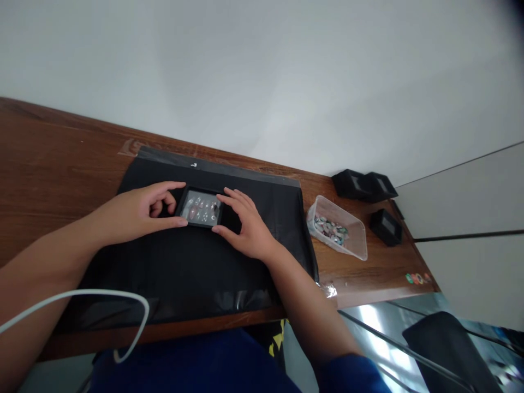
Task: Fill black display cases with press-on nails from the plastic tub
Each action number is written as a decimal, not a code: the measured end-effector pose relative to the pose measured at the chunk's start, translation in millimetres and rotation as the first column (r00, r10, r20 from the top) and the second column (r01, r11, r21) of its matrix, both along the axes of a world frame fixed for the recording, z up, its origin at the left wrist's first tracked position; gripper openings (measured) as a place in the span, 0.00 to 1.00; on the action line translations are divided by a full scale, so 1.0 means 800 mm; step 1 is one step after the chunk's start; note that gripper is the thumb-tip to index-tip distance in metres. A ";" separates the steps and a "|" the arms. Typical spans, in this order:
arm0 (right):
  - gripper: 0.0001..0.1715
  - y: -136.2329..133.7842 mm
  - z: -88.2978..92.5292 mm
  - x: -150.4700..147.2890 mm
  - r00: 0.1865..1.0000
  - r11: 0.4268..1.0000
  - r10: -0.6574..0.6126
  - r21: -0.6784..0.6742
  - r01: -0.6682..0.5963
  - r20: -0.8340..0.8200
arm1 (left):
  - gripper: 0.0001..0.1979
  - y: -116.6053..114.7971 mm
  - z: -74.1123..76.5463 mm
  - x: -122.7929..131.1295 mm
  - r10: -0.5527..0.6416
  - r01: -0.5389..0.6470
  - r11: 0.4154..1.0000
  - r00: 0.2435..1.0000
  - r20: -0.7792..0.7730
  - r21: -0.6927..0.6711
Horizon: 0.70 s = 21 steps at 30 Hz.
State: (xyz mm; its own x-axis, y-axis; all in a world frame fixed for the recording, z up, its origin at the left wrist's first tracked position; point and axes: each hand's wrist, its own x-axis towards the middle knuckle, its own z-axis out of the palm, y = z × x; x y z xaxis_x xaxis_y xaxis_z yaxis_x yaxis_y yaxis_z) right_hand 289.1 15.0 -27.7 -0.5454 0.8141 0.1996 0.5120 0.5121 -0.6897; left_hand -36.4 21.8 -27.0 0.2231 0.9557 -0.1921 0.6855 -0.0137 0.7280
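A small black rectangular tray lies on the black mat. Inside it, several small shiny clear pieces rest on a grey base, along with a pinkish one and a dark one. My left hand holds the tray's left side, thumb at the near corner and index finger at the far corner, the other fingers curled. On the right side, my right hand grips the tray likewise, its thumb at the near corner and fingertips along the far edge.
To the right, a clear plastic box holds many small colourful wrapped pieces. Beyond it stand several black containers near the wall. A white cable loops across the lower left. A dark chair is at lower right.
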 end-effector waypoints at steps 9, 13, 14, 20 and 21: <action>0.43 -0.001 0.003 -0.001 1.000 0.999 0.011 -0.035 -0.011 0.009 | 0.58 0.000 -0.002 0.001 0.009 -0.009 1.000 1.000 -0.024 0.006; 0.43 0.000 0.005 -0.002 1.000 0.999 -0.001 -0.049 0.002 0.020 | 0.57 0.000 -0.016 -0.006 0.006 -0.004 0.999 0.999 -0.038 0.046; 0.44 0.000 0.005 -0.002 1.000 0.999 -0.004 -0.053 0.005 0.023 | 0.56 0.000 -0.016 -0.006 0.005 -0.003 0.999 0.999 -0.039 0.047; 0.57 0.001 0.000 -0.002 0.999 0.997 0.009 -0.083 -0.005 0.052 | 0.57 0.000 0.001 0.002 0.016 -0.017 1.000 0.998 -0.066 -0.004; 0.59 0.001 -0.001 -0.003 0.998 0.996 0.011 -0.087 -0.005 0.058 | 0.56 0.001 0.004 0.003 0.016 -0.017 1.000 0.997 -0.071 -0.013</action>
